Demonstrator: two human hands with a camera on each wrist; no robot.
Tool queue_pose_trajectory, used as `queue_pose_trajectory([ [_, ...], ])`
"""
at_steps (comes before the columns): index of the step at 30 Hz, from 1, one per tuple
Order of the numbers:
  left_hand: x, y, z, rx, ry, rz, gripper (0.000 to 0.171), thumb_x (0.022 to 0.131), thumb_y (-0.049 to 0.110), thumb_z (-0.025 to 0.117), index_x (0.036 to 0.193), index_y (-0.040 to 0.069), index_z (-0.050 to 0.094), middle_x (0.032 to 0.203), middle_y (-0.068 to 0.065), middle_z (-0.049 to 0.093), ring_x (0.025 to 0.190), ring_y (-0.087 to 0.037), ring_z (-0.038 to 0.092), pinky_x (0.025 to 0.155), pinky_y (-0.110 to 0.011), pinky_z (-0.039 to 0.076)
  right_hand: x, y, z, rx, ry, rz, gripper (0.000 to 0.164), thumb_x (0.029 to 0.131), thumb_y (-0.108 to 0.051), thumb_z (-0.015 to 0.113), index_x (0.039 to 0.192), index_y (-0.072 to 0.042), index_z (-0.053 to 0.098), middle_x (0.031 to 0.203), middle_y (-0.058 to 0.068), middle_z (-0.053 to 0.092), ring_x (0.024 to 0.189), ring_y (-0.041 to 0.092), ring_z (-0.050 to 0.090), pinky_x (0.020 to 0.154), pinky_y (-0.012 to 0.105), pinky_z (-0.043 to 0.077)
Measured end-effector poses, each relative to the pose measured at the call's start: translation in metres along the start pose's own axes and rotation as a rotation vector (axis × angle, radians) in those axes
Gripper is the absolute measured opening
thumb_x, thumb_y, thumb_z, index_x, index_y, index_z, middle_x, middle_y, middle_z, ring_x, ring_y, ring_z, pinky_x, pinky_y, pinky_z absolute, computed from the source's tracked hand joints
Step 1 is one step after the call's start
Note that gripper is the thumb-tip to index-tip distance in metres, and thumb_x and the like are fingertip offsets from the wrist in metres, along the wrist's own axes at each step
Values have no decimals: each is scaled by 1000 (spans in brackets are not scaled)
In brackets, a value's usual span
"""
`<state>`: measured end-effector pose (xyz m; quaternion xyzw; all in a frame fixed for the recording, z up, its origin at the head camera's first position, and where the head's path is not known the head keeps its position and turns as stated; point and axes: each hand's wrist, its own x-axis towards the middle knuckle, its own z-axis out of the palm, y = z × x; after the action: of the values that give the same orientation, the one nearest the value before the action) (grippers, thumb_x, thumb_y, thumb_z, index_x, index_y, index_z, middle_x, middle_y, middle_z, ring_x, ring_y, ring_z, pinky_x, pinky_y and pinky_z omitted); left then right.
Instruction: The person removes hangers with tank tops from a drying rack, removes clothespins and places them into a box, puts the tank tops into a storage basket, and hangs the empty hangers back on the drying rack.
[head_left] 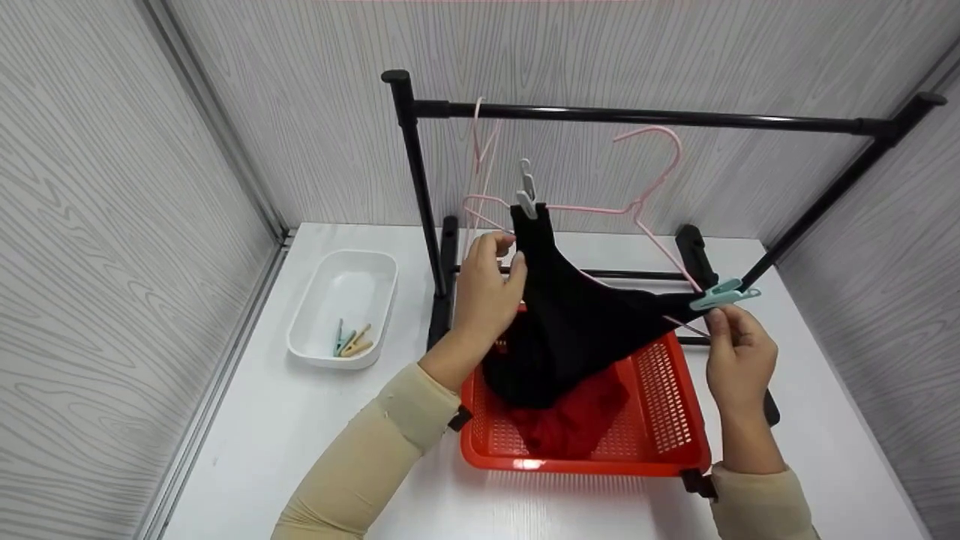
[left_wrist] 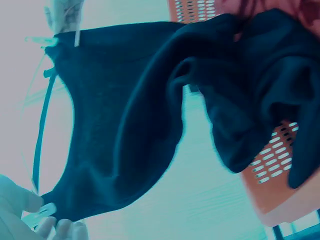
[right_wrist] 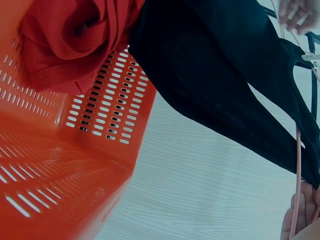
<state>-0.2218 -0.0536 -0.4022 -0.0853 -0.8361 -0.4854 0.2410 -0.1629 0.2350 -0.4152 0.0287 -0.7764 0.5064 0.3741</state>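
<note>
A black garment (head_left: 577, 315) with a scooped upper edge is stretched along a pink clothes hanger (head_left: 636, 205), its lower part drooping over the red basket. One upper corner has a grey-white clothespin (head_left: 528, 202); a teal clothespin (head_left: 721, 296) grips the other. My right hand (head_left: 741, 360) holds the hanger's end just below the teal clothespin, thumb against the fingers. At the garment's left edge is my left hand (head_left: 487, 289), thumb and fingers apart, beside the hanger's other end and below the grey-white clothespin. The hanger's hook is off the rail.
A black rack rail (head_left: 660, 116) crosses the back, with another pink hanger (head_left: 478, 142) on its left end. The red basket (head_left: 585, 469) holds red cloth (head_left: 570, 424). On the left stands a white tub (head_left: 341, 277) with several clothespins (head_left: 352, 343).
</note>
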Motion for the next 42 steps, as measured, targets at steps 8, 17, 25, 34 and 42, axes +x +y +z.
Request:
queue_pose_trajectory([
  [8,22,23,-8,-72,71,144,50,103,26,53,143,-2,43,137,-14,51,127,-22,47,108,-29,38,-1,-2,0,-14,1,6,11,92,10,62,96,19,67,81,-11,66,65,-5,52,61,11,42],
  [17,40,17,-15,-14,83,129,57,102,27,53,148,-3,38,150,-17,41,138,-26,39,115,-32,30,0,-2,1,-25,-16,-12,11,93,10,61,97,18,67,83,4,69,68,-5,55,64,10,44],
  [25,48,8,-19,31,-24,118,61,103,33,49,152,0,35,153,-16,41,144,-27,33,120,-34,23,-1,5,0,-23,-19,-21,10,92,11,62,97,17,69,84,-5,69,68,-6,55,64,10,44],
  [34,51,1,-20,10,-152,165,55,108,28,39,153,-3,31,155,-16,40,144,-25,36,119,-34,24,-2,7,1,-25,-29,-71,9,91,12,63,96,17,69,81,3,69,61,-3,47,58,12,39],
  [42,49,-2,-21,-64,-204,138,52,109,23,38,151,-7,31,154,-20,39,144,-27,36,118,-31,26,-3,8,1,-38,-31,-71,8,91,12,63,96,17,69,81,16,68,60,-2,44,57,12,37],
])
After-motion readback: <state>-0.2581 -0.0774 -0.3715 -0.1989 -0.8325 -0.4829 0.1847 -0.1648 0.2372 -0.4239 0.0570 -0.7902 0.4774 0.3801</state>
